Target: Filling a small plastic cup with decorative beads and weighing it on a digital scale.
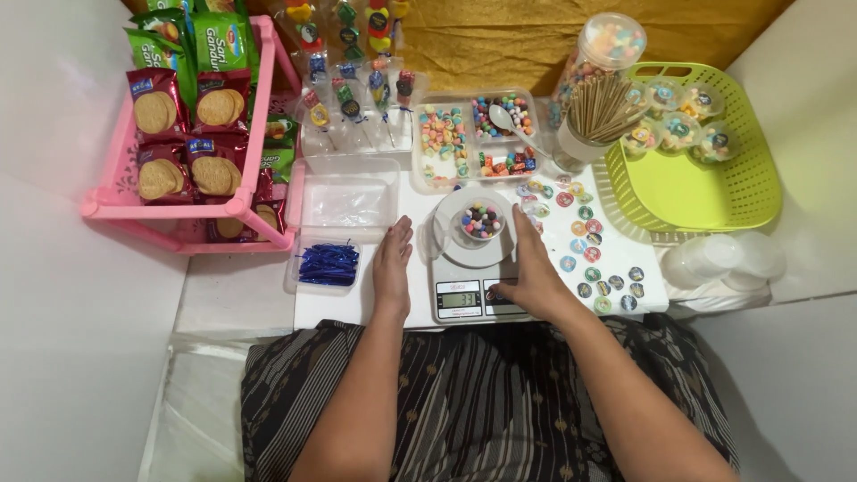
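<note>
White table (357, 303), small, hemmed in by white walls both sides; gold cloth (500, 45) at the back. Person sits close, dark striped fabric over lap at bottom of frame.

Centre front: scale (473, 286) w/ lit display, small cup (483, 221) of multicoloured candy on its round pan. Right hand (531, 272) lies on the scale's right edge, fingers loosely curled, fingertips at the button area beside the display, gripping nothing. Left hand (393, 263) flat on table just left of scale, fingers stretched out & relaxed, holding nothing.

Around: blue twist ties (328, 263) in a clear tray left of left hand; clear box (348, 201) behind it; candy trays (473, 134) w/ a spoon behind the scale; round stickers (589, 250) scattered right of right hand; sticks (603, 107) in a cup; green basket (705, 178) w/ filled cups far right; pink rack (178, 210) of biscuit packs far left; wrapped lollipops (357, 71) at back.

Hard to make out: right fingertips partly hidden by the hand's own back, so can't tell if a button is pressed. Rack's top & the lollipops' tops cut off by frame edge. Clear lids right of table blur into the white surface. Both arms cut off at bottom.
</note>
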